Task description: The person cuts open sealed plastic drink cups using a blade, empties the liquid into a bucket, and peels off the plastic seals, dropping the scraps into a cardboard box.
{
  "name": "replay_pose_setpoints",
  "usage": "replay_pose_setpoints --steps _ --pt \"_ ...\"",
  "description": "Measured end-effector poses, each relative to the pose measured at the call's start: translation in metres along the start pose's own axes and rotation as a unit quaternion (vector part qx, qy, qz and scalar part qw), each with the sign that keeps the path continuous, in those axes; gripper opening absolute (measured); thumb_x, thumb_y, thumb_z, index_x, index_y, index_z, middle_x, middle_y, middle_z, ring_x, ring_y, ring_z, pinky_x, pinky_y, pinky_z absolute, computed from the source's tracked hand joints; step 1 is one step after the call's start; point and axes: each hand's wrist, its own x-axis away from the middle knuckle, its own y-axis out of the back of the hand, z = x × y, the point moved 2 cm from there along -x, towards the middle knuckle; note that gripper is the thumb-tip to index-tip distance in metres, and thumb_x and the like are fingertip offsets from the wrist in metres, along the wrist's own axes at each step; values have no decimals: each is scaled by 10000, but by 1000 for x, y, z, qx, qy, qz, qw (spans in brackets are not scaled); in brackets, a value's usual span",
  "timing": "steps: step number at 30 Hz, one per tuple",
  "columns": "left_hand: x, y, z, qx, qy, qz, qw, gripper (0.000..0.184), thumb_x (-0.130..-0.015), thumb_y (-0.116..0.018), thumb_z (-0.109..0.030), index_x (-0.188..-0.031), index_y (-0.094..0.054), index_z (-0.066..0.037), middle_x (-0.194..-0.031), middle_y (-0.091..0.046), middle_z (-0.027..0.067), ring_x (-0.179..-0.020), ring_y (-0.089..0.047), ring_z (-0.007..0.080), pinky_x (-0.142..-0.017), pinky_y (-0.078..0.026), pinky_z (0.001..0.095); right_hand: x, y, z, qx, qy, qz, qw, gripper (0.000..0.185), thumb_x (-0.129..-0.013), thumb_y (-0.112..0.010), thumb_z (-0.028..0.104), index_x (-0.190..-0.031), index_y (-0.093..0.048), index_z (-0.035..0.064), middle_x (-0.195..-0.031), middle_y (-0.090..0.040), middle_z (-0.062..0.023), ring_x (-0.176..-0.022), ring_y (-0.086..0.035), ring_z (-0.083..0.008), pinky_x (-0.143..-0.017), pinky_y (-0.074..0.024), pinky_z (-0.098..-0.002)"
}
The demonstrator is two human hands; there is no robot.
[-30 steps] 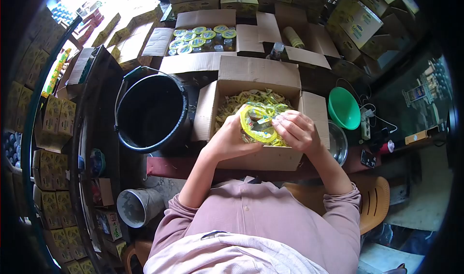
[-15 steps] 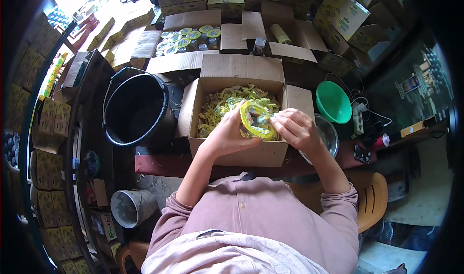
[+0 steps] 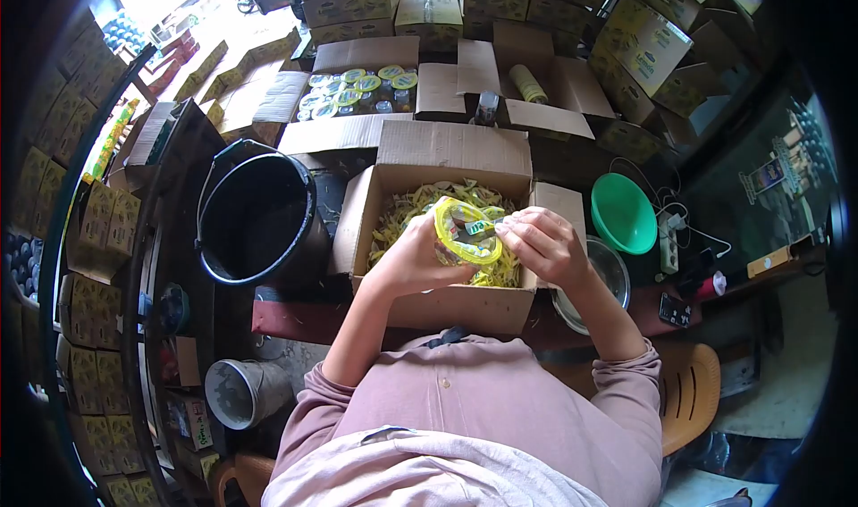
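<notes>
My left hand (image 3: 413, 255) is wrapped round a clear plastic container with a yellow rim (image 3: 447, 214), tilted so that its open top shows. At its right side, my right hand (image 3: 543, 243) pinches a small packet with green and white print (image 3: 481, 227) at the container's mouth. Part of the packet is hidden by my fingers. Both hands are above an open cardboard box (image 3: 460, 309), which holds a heap of yellow-green strips (image 3: 393, 217).
A black bucket (image 3: 257, 217) stands left of the box. To the right are a green bowl (image 3: 624, 214) and a metal bowl (image 3: 614, 270). Behind, another open box holds lidded containers (image 3: 368, 83), beside a glass jar (image 3: 487, 107). A grey bucket (image 3: 246, 393) sits lower left.
The camera view has shifted slightly. Green print now shows on the packet at the container's mouth. My left hand keeps its hold on the container, and my right hand stays pinched beside it.
</notes>
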Motion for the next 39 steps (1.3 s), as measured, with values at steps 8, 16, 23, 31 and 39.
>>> replay_pose_setpoints --steps 8,16,23,31,39 --pt "-1 -11 19 92 50 30 994 412 -615 -703 -135 -968 -553 15 -885 -589 85 -796 -562 141 -734 -463 273 11 -16 -9 -40 1 -8 999 158 -620 -612 55 -757 -587 -20 -756 -583 -81 -732 -600 -205 -695 -533 -354" --pt "-4 -14 25 176 83 122 973 366 -646 -695 -112 -971 -568 -1 -845 -611 42 -788 -557 93 -740 -462 249 20 -22 -16 -67 3 -12 998 147 -601 -608 66 -715 -577 -23 -775 -589 -92 -747 -607 -216 -699 -535 -369" --pt "1 -25 40 401 194 289 847 375 -663 -701 -94 -998 -555 -5 -884 -618 69 -792 -586 127 -704 -489 262 24 -25 -16 -93 -2 -34 995 185 -585 -610 80 -727 -599 -38 -789 -600 -99 -764 -616 -224 -712 -536 -378" --pt "-5 -20 57 455 186 218 843 731 -619 -750 -183 -1214 -372 13 -1067 -540 122 -898 -548 183 -773 -468 309 21 -29 -22 -78 -29 -40 996 151 -594 -625 52 -736 -597 11 -780 -601 -78 -753 -602 -193 -727 -524 -336" --pt "-6 5 37 82 62 11 995 673 -659 -690 -198 -1177 -357 75 -1098 -490 177 -1059 -475 217 -942 -360 329 16 -36 -31 -19 -43 5 999 174 -631 -625 61 -792 -608 -4 -779 -592 -72 -736 -581 -190 -683 -502 -312"
